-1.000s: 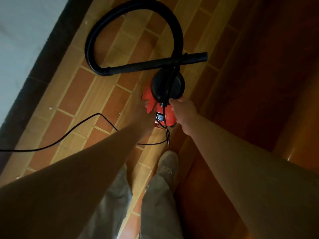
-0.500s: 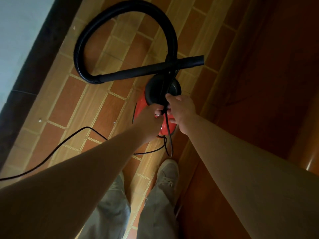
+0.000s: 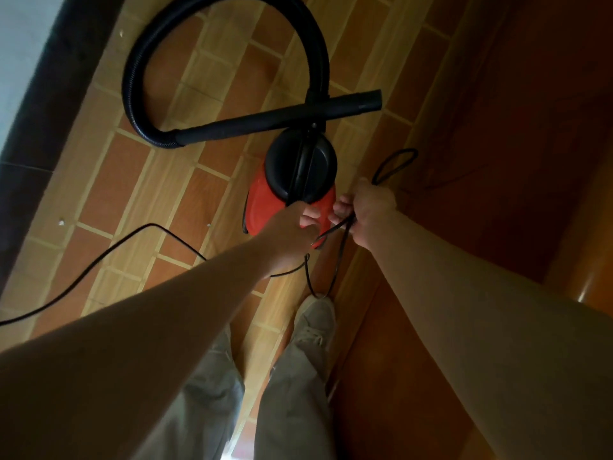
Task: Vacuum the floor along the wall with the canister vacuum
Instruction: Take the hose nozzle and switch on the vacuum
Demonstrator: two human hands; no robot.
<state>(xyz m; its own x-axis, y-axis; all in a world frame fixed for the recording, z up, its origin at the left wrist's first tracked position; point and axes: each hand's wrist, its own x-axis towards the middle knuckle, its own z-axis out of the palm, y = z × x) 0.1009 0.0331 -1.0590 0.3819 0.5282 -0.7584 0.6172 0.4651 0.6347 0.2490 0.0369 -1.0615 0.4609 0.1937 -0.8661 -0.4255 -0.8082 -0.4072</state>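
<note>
Cord (image 3: 342,247) pulled rightward since earlier: loops gripped in right hand (image 3: 373,214), strand pinched by left hand (image 3: 292,227), at vacuum (image 3: 292,190) parked mid-floor (image 3: 132,194), off the wall (image 3: 20,44) edge. Unwinding step judged; next, cord freed, hose (image 3: 129,84) lifted

Brick-patterned floor (image 3: 109,194), dark skirting (image 3: 49,94), pale wall (image 3: 20,34).

The red body of the canister vacuum (image 3: 265,207) is looking like smooth, glossy plastic, while its black cap (image 3: 300,164) is reading duller. The hose (image 3: 132,78) is showing a ribbed black surface, and the wand (image 3: 298,114) is looking smooth and matt. The cord (image 3: 99,257) is appearing as thin black sheathing, perhaps rubber. The floor (image 3: 185,194) is showing matt brick-pattern tiles. The panel (image 3: 497,161) at right is gleaming like varnished reddish wood. The trousers (image 3: 292,393) and shoe (image 3: 315,317) are looking like soft cloth.
</note>
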